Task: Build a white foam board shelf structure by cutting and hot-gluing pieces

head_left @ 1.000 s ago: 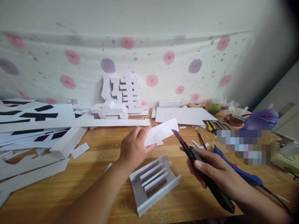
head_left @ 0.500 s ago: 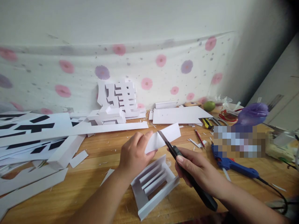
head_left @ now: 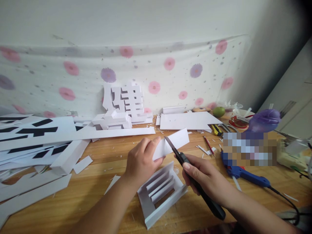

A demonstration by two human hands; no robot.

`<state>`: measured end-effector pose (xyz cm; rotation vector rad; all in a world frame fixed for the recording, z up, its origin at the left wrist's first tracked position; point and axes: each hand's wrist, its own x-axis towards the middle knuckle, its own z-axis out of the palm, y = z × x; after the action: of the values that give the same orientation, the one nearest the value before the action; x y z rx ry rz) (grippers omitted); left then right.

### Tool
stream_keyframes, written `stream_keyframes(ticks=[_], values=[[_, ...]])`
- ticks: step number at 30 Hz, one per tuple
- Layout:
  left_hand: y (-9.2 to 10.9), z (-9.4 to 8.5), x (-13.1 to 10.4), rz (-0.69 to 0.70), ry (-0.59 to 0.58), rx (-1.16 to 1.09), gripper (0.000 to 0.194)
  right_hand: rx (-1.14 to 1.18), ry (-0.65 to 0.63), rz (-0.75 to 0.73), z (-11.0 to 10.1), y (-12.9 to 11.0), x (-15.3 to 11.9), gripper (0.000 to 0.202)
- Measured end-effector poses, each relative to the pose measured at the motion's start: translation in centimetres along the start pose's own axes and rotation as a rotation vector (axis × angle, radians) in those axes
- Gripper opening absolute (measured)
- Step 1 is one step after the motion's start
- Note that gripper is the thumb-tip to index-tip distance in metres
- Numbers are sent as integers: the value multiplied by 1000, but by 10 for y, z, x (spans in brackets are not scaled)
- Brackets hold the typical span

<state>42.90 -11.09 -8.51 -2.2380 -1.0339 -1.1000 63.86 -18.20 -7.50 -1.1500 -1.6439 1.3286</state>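
Apparently not yet cut through, the card (head_left: 179, 139) sits in the left grip (head_left: 141, 156) just beyond the frame (head_left: 146, 202); the right grip (head_left: 203, 171) holds a knife (head_left: 204, 193), blade (head_left: 170, 143) at the card. The frame (bars (head_left: 162, 191) already standing) seems only partly walled.

Layout on table (head_left: 117, 151)

Front centre: slotted frame (head_left: 161, 190). Above/beyond it: card piece (head_left: 179, 141) in left hand (head_left: 143, 154); knife (head_left: 212, 206) in right hand (head_left: 202, 169), blade reaching over the piece from the right, contact unclear. Left: heap of sheets (head_left: 64, 125). Back, left of centre: cut-out (head_left: 134, 100) upright near hanging cover (head_left: 136, 70), small assembly (head_left: 110, 120) just before it. Right of those: flat board (head_left: 182, 121); fruit (head_left: 218, 111) behind its right end, bowl (head_left: 240, 120) farther right. Right side: glue gun (head_left: 251, 175), pencil (head_left: 209, 145) between it and board.
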Motion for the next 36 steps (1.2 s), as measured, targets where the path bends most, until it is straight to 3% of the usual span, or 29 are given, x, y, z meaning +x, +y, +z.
stream_keyframes(ticks=[6,15,36], values=[[0,-1,0,11,19,28,46,-194,55,-42,5,-4,-3,39],[2,-4,-1,-16,41,22,47,-195,44,-15,7,-8,-8,36],[0,-9,5,-127,219,-8,45,-314,23,0,7,-9,-13,37]])
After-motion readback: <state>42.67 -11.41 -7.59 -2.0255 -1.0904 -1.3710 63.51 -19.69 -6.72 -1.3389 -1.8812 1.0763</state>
